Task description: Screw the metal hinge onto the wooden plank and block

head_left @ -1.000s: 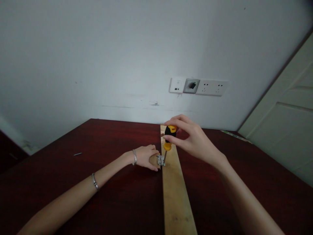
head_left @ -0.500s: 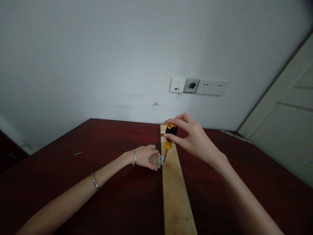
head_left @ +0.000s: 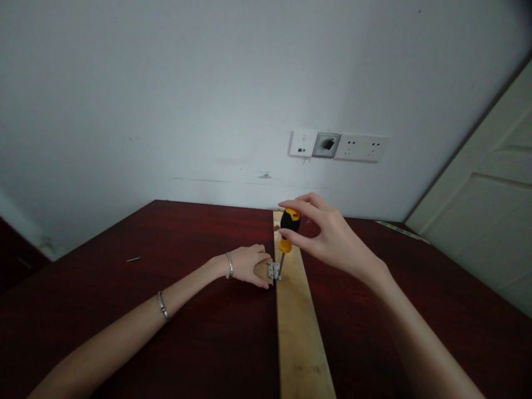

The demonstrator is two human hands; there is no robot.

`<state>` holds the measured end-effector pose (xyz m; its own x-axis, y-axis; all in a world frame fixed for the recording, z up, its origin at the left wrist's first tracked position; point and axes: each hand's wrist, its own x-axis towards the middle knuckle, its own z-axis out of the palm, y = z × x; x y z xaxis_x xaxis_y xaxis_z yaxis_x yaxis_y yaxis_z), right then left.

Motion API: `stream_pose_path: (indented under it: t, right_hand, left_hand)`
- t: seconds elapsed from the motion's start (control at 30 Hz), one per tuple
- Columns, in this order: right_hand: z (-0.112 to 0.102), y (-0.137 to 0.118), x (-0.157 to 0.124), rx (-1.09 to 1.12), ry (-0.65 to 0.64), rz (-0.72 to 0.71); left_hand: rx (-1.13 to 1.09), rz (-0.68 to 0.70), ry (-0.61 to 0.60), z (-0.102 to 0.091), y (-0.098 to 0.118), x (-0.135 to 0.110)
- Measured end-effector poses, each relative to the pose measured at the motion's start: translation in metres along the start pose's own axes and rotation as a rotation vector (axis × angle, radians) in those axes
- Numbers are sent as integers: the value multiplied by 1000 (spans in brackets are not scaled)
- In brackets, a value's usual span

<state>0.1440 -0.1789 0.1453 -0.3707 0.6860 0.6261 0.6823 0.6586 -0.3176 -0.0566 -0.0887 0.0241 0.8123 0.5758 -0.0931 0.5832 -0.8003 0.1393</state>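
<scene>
My right hand (head_left: 322, 230) grips a yellow and black screwdriver (head_left: 290, 220) by its handle, between thumb and fingers. Its shaft points down, with the tip at the right leaf of a small metal hinge (head_left: 274, 270). That leaf lies on a long wooden plank (head_left: 297, 321); the other leaf is on a small wooden block (head_left: 261, 271) beside the plank. Around the block my left hand (head_left: 248, 266) is closed, thumb on the near side and fingers on the far side. Whether a screw sits under the tip is too small to tell.
A dark red table (head_left: 199, 343) carries the plank and meets the wall at the back. On the left lies a thin metal rod-like piece (head_left: 133, 259). A flat strip (head_left: 401, 231) rests at the back right. Wall sockets (head_left: 361, 148) sit above, and a white door (head_left: 494, 183) stands right.
The screwdriver handle has tilted slightly while its tip stays at the hinge. My left hand keeps its hold on the block. The view has shifted a little.
</scene>
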Motion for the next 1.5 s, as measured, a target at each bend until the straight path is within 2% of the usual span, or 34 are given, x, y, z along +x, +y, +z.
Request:
stream_pose_path:
  t: [0.2, 0.47, 0.7, 0.9, 1.1, 1.3, 1.5]
  right_hand:
    - [0, 2, 0, -10, -24, 11]
    - [2, 3, -1, -112, 13, 38]
    - [3, 2, -1, -37, 0, -39]
    - [4, 4, -1, -90, 22, 25]
    - [4, 3, -1, -41, 11, -22]
    - [5, 7, -1, -89, 22, 50]
    - [5, 5, -1, -29, 11, -29]
  left_hand:
    - [3, 10, 1, 0, 1, 0]
    - [29, 1, -3, -2, 2, 0]
    - [34, 5, -7, -4, 3, 0]
    - [35, 4, 1, -2, 1, 0]
    - [34, 2, -17, -4, 3, 0]
    - [30, 15, -7, -3, 2, 0]
    - [26, 23, -3, -3, 2, 0]
